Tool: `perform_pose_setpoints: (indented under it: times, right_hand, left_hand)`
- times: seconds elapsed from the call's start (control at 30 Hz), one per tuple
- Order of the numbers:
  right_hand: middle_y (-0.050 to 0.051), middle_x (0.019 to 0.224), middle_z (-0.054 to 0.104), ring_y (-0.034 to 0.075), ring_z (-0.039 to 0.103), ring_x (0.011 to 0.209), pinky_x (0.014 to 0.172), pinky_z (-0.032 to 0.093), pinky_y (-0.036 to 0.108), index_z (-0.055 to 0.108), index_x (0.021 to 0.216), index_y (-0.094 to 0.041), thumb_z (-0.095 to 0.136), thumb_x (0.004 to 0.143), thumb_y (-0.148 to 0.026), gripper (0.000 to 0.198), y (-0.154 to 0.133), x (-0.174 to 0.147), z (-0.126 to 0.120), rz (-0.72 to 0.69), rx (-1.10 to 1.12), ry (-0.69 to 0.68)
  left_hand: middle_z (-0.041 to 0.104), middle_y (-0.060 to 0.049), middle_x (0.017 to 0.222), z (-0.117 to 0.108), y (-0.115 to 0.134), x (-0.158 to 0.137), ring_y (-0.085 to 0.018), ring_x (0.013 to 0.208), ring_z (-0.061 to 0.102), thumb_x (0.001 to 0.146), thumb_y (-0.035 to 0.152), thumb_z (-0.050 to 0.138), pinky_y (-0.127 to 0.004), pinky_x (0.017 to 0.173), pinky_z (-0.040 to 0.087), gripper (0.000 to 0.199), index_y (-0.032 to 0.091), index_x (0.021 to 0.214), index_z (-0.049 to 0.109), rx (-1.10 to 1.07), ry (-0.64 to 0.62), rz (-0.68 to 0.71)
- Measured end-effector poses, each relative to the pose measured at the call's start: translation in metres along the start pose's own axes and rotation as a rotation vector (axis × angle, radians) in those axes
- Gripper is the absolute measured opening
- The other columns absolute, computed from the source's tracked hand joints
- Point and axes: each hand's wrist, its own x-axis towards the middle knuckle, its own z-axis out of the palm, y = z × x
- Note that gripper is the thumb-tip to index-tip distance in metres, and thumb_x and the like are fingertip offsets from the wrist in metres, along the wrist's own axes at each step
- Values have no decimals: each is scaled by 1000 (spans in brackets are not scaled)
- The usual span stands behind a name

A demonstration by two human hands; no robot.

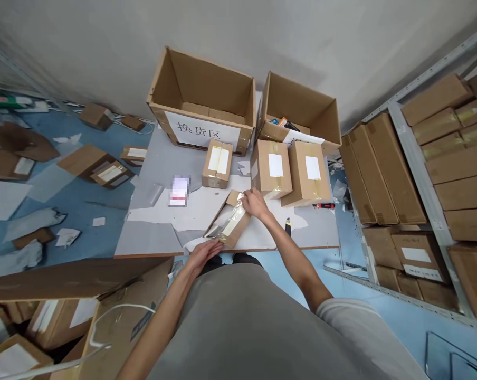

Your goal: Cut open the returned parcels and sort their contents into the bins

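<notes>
A small cardboard box (238,232) with clear tape along its top lies slanted at the table's front edge. One long flap stands loose, and part of the inside shows. My right hand (256,203) is closed on the far end of the box, fingertips pinched at the taped flap edge. At the near end my left hand (202,254) grips the lower corner, its fingers together along the edge. A utility knife (288,226) with a yellow and black handle lies to the right of the box.
Three taped boxes, including a small one (217,164), stand behind my hands. Two large open cartons (207,124) back them. A phone-like blurred item (179,191) lies left. A red-black tool (324,206) is at right. Shelves (412,142) hold boxes; parcels litter the floor.
</notes>
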Motion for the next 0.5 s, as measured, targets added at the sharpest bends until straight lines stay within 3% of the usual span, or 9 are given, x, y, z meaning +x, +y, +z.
perform_pose_setpoints:
  times: [0.1, 0.23, 0.37, 0.5]
  right_hand:
    - [20, 142, 73, 32, 74, 134, 123, 56, 42, 76, 152, -15, 61, 115, -29, 42, 18, -64, 28, 80, 189, 88]
    - [16, 142, 78, 26, 83, 104, 113, 63, 42, 84, 138, -21, 70, 108, -32, 35, 45, -121, 61, 302, 495, 219]
    - [12, 128, 87, 27, 82, 95, 109, 66, 46, 89, 116, -23, 82, 97, -43, 28, 63, -142, 90, 474, 738, 329]
    - [14, 127, 90, 30, 83, 103, 108, 68, 48, 88, 117, -21, 85, 92, -56, 43, 67, -154, 116, 539, 847, 361]
  left_hand:
    - [91, -17, 113, -33, 2, 0, -46, 138, 79, 85, 50, 93, -64, 131, 56, 34, 18, 93, 85, 149, 143, 116]
    - [91, -12, 126, -44, 20, 27, -44, 144, 75, 83, 46, 93, -54, 131, 55, 31, 20, 99, 90, 296, 192, 281]
    - [91, -14, 120, -35, 29, 60, -45, 133, 81, 80, 44, 95, -55, 125, 60, 29, 21, 97, 92, 417, 157, 354]
    - [91, -17, 121, -37, 23, 68, -44, 127, 83, 78, 54, 97, -54, 120, 64, 42, 19, 101, 91, 465, 82, 381]
